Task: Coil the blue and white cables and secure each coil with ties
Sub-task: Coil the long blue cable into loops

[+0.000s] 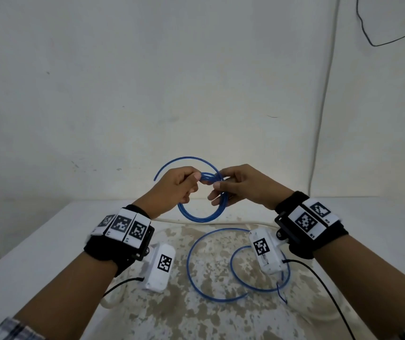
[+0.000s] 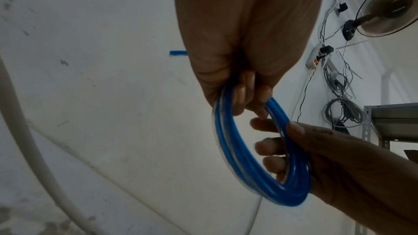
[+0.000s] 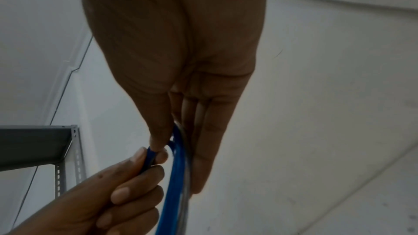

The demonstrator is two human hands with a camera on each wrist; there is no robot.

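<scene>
I hold a blue cable coil (image 1: 197,218) upright above the table, with several loops bunched together. My left hand (image 1: 191,179) grips the coil's top, fingers curled round the strands (image 2: 226,131). My right hand (image 1: 217,186) pinches the same bundle just to the right, thumb outside and fingers through the ring (image 3: 174,185). One free blue end (image 1: 186,158) arcs over both hands. More of the blue cable (image 1: 191,266) lies in loose loops on the table below. The white cable (image 1: 109,304) lies on the table near my left forearm, and it shows in the left wrist view (image 2: 16,117).
The white table (image 1: 49,241) has a worn, blotchy middle and stands against a white wall. A short thin dark-blue strand (image 1: 281,294) lies by the loose loops. A grey metal shelf (image 3: 34,142), a fan (image 2: 389,6) and a power strip (image 2: 316,56) stand off to the side.
</scene>
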